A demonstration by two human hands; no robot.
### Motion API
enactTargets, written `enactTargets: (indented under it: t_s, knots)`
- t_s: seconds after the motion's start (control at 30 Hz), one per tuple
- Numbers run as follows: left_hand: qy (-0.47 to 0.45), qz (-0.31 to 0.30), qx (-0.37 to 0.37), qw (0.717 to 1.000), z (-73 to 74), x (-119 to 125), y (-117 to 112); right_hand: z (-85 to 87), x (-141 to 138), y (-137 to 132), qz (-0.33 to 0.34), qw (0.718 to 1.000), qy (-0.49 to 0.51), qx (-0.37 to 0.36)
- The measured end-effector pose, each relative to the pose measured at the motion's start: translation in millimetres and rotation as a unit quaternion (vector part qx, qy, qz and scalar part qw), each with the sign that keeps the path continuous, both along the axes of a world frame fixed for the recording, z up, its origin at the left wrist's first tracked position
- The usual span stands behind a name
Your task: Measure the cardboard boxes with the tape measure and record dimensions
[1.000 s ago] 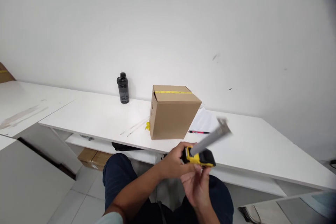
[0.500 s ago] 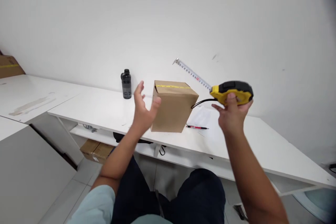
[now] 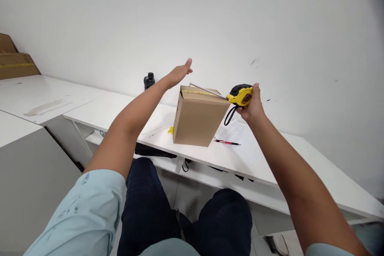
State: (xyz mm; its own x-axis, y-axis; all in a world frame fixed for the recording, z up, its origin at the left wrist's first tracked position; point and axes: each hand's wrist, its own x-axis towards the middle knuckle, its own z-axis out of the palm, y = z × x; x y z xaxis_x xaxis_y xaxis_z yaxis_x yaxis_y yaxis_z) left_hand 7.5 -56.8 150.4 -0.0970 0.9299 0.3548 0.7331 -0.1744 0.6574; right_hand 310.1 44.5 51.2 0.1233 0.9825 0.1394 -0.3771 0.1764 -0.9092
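A yellow and black tape measure (image 3: 241, 95) is gripped in my right hand (image 3: 253, 106), its black wrist strap dangling below. From its mouth a short length of metal blade (image 3: 207, 89) reaches left across the top of a brown cardboard box (image 3: 199, 122), the hooked end near the box's upper left corner. The box stands upright on the white desk, with yellow tape along its top. Just above and behind that left corner is my left hand (image 3: 178, 75), holding nothing, thumb raised and fingers partly hidden.
A red and black pen (image 3: 227, 142) lies on white paper (image 3: 247, 144) right of the box. Behind my left forearm stands a dark bottle (image 3: 149, 80). Cardboard boxes (image 3: 18, 66) sit at the far left. The white desk (image 3: 309, 168) has a shelf underneath, and a wall rises behind it.
My right hand has brought the tape measure left and down, laying its blade over the box top. My left hand has moved right and up, to the box's far left corner.
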Motion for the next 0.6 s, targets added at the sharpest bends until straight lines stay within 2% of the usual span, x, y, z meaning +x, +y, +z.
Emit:
enactTargets:
  t_s: [0.1,0.23,0.47,0.6]
  knots:
    - [0.013,-0.011,-0.105,0.994,1.1,-0.3,6.1,6.9,-5.6,-3.1,-0.033,0.999,-0.027,0.019]
    - [0.056,-0.064,-0.261,0.962,2.9,4.4,4.9,13.4,-8.8,-9.5,-0.051,0.995,-0.068,0.057]
    - [0.097,-0.094,-0.312,0.941,10.2,10.3,-2.7,14.1,1.9,-25.1,-0.056,0.99,-0.12,0.046]
    - [0.118,-0.091,-0.303,0.941,9.1,15.8,-1.2,14.7,1.4,-34.5,-0.077,0.987,-0.13,0.059]
